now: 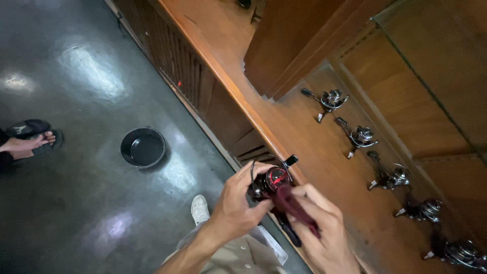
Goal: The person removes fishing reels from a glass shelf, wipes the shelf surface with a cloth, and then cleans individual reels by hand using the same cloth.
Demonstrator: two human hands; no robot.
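left hand (238, 203) grips reel (269, 183); right hand (324, 228) presses cloth (294, 205).

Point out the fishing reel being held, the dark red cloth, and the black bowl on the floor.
fishing reel (271, 181), head view, on its black and red spool face.
dark red cloth (294, 207), head view, on the fold under the right fingers.
black bowl (143, 147), head view, on its inner bottom.
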